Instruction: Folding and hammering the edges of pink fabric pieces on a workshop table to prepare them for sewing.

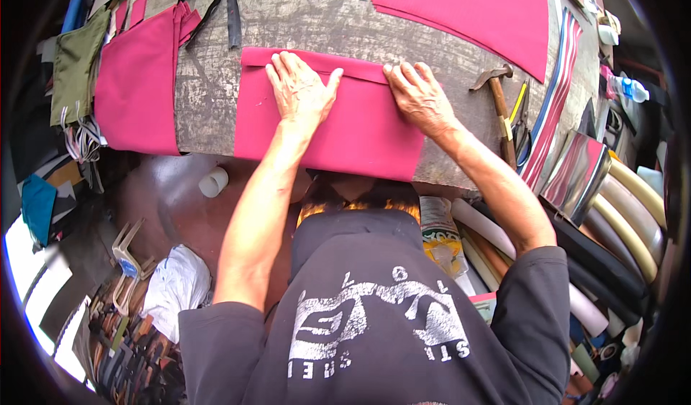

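A magenta fabric piece (345,130) lies on the worn worktable before me, its near edge hanging slightly over the table's front. Along its far side a narrow strip is turned over into a folded flap (351,69). My left hand (302,89) rests palm down on the cloth, fingertips on the flap and thumb spread to the right. At the flap's right end, my right hand (421,95) bears down with bent fingers. Whether it pinches the cloth is hidden beneath the hand.
Folded magenta fabric (137,92) lies left; more magenta sheets (464,16) lie at the far right. A hammer (499,108), scissors (522,135) and striped webbing (556,97) are right of my arm. Black strips (232,11) lie behind. Material rolls (610,275) stand below right.
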### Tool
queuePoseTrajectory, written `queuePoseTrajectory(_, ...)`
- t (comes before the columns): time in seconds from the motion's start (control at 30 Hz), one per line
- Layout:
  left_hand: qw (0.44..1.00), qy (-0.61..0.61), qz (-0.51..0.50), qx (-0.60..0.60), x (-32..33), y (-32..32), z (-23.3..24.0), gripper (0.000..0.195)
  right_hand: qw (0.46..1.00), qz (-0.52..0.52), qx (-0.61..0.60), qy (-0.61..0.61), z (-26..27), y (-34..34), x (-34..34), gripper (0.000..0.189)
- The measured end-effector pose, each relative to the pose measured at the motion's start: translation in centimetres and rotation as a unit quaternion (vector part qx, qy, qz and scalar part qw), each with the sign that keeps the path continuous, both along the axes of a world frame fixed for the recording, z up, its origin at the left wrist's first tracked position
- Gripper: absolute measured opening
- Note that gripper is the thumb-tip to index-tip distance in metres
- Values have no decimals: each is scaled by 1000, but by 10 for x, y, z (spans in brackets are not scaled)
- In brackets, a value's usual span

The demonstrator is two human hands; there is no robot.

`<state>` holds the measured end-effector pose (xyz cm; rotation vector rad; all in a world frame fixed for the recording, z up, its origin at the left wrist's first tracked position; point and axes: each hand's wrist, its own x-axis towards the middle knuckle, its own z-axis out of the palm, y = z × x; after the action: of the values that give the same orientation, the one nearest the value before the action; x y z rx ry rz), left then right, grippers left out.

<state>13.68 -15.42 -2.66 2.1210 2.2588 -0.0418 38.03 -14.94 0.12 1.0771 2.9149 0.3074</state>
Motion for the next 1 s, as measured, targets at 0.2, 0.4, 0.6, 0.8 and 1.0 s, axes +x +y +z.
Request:
queuePoseTrajectory(0.2,983,-83,149,-73,41,1,13,140,998,-10,19,-60,0,-9,-2,61)
queuePoseTrajectory(0.4,962,-111,221,-112,55,10,18,152,996,-19,35,-86,-2,-12,1,62)
queuePoseTrajectory(0.6,956,-133,238,-112,55,9,18,155,985,-55,-82,139,22,-10,33,58)
queuePoseTrajectory(0.8,958,-136,228,-106,57,8,19,156,879,-436,-113,156,5,-43,170,60)
queuePoseTrajectory(1.0,956,-142,235,-99,51,10,19,156,866,-385,-165,273,18,-26,159,49)
